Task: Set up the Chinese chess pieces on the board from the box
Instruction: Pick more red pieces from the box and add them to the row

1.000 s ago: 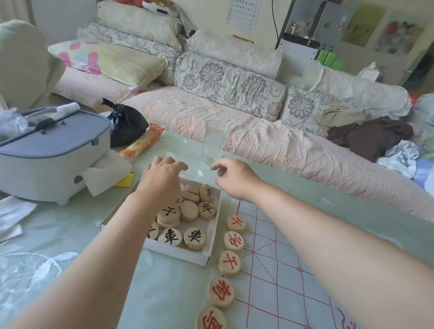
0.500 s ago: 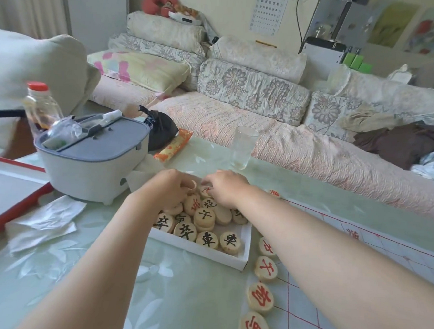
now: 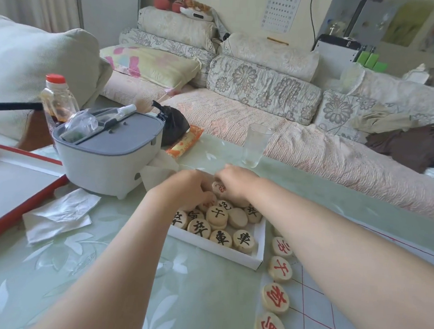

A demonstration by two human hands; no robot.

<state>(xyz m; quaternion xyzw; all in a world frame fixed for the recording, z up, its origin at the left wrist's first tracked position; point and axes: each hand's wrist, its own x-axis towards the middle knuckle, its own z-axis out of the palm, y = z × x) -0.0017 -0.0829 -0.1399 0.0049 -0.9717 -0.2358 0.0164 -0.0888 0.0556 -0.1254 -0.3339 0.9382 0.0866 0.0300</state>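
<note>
Two bare hands are down in the one white box (image 3: 257,255), which sits on the green table (image 3: 97,271) just left of the board (image 3: 313,312). I count about eleven wooden pieces (image 3: 220,238) in the box, most of them black-lettered and one blank side up. On the board's left edge four red-lettered pieces (image 3: 275,297) stand in a column, with a sliver of a fifth behind the right forearm (image 3: 332,247). The left hand (image 3: 184,190) has its fingers curled down among the far pieces, and the right hand (image 3: 236,183) is curled beside it. A red-marked piece (image 3: 219,188) stands on edge between them, but I cannot tell which hand grips it, if either. A second ago both hands hovered above the box's far end; now they are in the pile, and the column is unchanged. Behind the box are one clear glass (image 3: 255,146), a grey-lidded white container (image 3: 107,155), a red-capped bottle (image 3: 57,98), a black bag (image 3: 173,126) and an orange packet (image 3: 186,142). Crumpled tissues (image 3: 60,213) and a red-edged tray (image 3: 11,184) lie to the left. The right forearm covers much of the board.
</note>
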